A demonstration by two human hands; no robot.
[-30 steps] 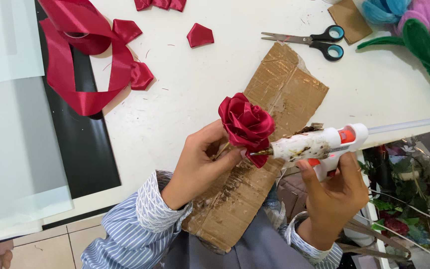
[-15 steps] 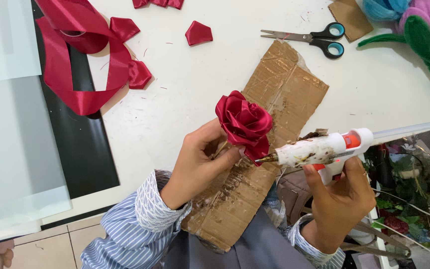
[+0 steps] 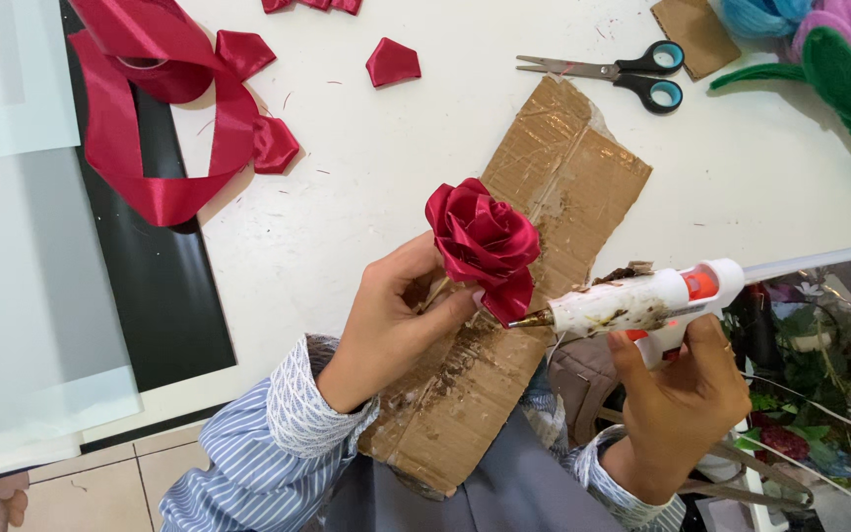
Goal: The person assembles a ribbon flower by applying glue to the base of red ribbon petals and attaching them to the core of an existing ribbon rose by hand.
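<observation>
My left hand [image 3: 391, 320] grips the thin stick under a dark red satin ribbon rose [image 3: 481, 239], holding it above a glue-stained cardboard strip [image 3: 568, 187]. My right hand [image 3: 677, 399] holds a white hot glue gun [image 3: 637, 300] by its handle. The gun's metal nozzle points left and sits right at the lowest petal of the rose. Both wrists wear blue striped sleeves.
A long red ribbon [image 3: 140, 118] loops at the top left beside folded ribbon petals [image 3: 392, 61]. Scissors [image 3: 615, 74] with black and blue handles lie at the top. Green and coloured fuzzy stems [image 3: 844, 84] lie at the top right. A black strip [image 3: 164, 286] runs along the white table [image 3: 347, 207].
The glue gun has shifted slightly down and left, bringing its nozzle to the rose's lower petal. The rose has turned a little in my left hand.
</observation>
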